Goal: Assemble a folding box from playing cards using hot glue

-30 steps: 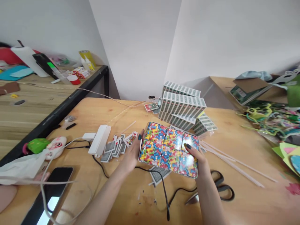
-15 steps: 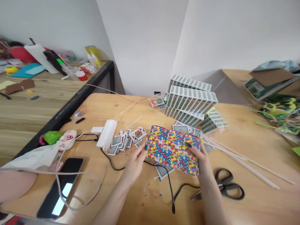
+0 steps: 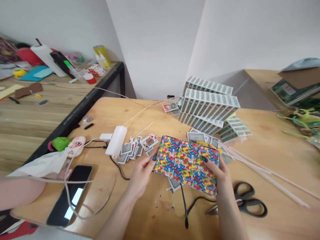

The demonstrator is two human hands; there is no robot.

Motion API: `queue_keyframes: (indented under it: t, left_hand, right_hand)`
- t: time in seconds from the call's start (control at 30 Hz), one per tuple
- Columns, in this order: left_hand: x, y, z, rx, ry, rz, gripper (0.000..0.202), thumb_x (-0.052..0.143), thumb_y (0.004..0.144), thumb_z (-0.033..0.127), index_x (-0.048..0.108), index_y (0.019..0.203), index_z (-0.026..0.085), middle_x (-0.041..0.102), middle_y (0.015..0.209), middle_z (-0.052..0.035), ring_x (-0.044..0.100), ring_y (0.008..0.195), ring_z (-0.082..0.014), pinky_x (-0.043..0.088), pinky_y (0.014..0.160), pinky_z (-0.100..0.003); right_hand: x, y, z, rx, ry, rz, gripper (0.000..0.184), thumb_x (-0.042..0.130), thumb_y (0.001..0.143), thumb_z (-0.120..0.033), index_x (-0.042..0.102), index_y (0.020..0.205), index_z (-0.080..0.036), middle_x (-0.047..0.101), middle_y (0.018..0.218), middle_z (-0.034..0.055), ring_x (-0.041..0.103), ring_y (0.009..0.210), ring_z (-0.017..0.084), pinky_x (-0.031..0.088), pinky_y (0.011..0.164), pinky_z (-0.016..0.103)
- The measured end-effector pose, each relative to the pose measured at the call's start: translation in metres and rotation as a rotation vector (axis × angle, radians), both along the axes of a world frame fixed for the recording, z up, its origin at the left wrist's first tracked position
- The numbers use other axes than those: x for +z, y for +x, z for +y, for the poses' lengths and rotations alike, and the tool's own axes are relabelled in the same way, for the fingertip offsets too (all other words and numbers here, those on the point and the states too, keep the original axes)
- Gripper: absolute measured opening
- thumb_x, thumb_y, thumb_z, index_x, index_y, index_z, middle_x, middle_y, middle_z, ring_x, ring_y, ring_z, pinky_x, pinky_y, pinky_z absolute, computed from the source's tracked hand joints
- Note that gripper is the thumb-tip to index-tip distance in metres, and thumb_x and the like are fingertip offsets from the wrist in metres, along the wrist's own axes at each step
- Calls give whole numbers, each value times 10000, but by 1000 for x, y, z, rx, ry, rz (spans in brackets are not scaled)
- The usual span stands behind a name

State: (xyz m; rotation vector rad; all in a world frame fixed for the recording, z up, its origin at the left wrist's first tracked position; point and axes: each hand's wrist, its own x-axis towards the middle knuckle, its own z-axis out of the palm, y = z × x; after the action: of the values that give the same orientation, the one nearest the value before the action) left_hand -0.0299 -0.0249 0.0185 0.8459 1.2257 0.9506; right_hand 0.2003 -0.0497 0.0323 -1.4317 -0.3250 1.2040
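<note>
Both my hands hold a flat panel of colourful patterned cards (image 3: 186,162) a little above the wooden table (image 3: 262,146). My left hand (image 3: 141,173) grips its left edge, thumb on top. My right hand (image 3: 220,175) grips the right edge, with a dark-nailed thumb on the pattern. A black cable (image 3: 185,206) runs under the panel toward me. Loose playing cards (image 3: 136,148) lie fanned just left of the panel, and more lie beneath it.
Stacked card boxes (image 3: 208,105) stand behind the panel. Black scissors (image 3: 246,201) lie by my right wrist, thin white sticks (image 3: 265,173) to the right. At left are a white charger (image 3: 116,140), a phone (image 3: 71,193), a pink toy (image 3: 75,146) and white tissue (image 3: 42,165).
The panel has tilted flatter and sits lower between my hands. The view has shifted right and down, so everything on the table appears slightly further left and up.
</note>
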Motion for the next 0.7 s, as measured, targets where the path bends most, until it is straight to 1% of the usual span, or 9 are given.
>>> queue_keyframes:
  t: [0.17, 0.3, 0.33, 0.4, 0.47, 0.5, 0.57, 0.63, 0.7]
  left_hand:
    - [9, 1, 0, -20, 105, 189, 439, 631, 798, 387, 662, 1189, 190, 627, 1279, -90, 557, 1230, -261, 436, 1048, -383]
    - [13, 1, 1, -46, 177, 344, 404, 587, 828, 340, 662, 1192, 183, 674, 1212, -88, 626, 1135, -254, 501, 963, -352]
    - [13, 1, 1, -48, 191, 390, 397, 583, 831, 331, 664, 1190, 183, 701, 1159, -88, 650, 1089, -255, 519, 926, -348]
    - [15, 1, 0, -55, 210, 475, 385, 585, 831, 316, 671, 1182, 183, 755, 982, -86, 691, 967, -255, 543, 842, -339]
    - [17, 0, -1, -70, 221, 525, 378, 588, 828, 300, 675, 1177, 183, 763, 840, -78, 704, 856, -245, 549, 771, -324]
    - [17, 0, -1, -75, 225, 530, 375, 584, 828, 291, 676, 1175, 184, 763, 845, -79, 704, 834, -239, 548, 754, -315]
    - [18, 0, 0, -71, 231, 512, 371, 569, 832, 280, 675, 1175, 188, 753, 986, -90, 700, 888, -232, 543, 777, -307]
    - [17, -1, 1, -56, 229, 478, 369, 555, 839, 284, 672, 1176, 189, 708, 1142, -89, 675, 1011, -233, 527, 860, -315]
    - [16, -2, 1, -47, 223, 459, 371, 546, 845, 296, 668, 1178, 187, 678, 1205, -80, 641, 1098, -234, 500, 935, -333]
  right_hand:
    - [2, -1, -3, -17, -5, -38, 909, 839, 544, -370, 474, 1374, -294, 725, 1086, 41, 710, 863, 311, 593, 695, 404]
    - [3, -3, -4, -30, -21, -25, 931, 843, 533, -372, 470, 1381, -277, 730, 1060, 54, 712, 831, 305, 597, 654, 384]
    - [2, -3, -4, -31, -24, -25, 935, 843, 531, -374, 469, 1382, -270, 731, 1055, 59, 712, 824, 305, 597, 643, 381]
    - [0, -2, -4, -30, -25, -34, 933, 841, 529, -377, 475, 1379, -256, 731, 1050, 65, 711, 823, 307, 597, 639, 378]
    - [-1, -1, -4, -28, -24, -45, 927, 838, 527, -377, 483, 1373, -249, 729, 1056, 67, 711, 830, 310, 598, 645, 379]
    - [-2, -1, -4, -28, -24, -45, 924, 836, 526, -376, 485, 1372, -248, 728, 1060, 68, 711, 834, 312, 598, 646, 380]
    - [-2, -1, -4, -28, -22, -39, 925, 834, 526, -374, 484, 1373, -251, 726, 1069, 68, 710, 845, 318, 600, 648, 385]
    - [-1, -1, -4, -31, -20, -29, 926, 832, 528, -374, 479, 1377, -260, 723, 1080, 61, 708, 860, 320, 600, 655, 389]
    - [0, -1, -4, -27, -22, -25, 931, 831, 529, -372, 474, 1382, -267, 726, 1070, 52, 710, 851, 316, 599, 653, 389]
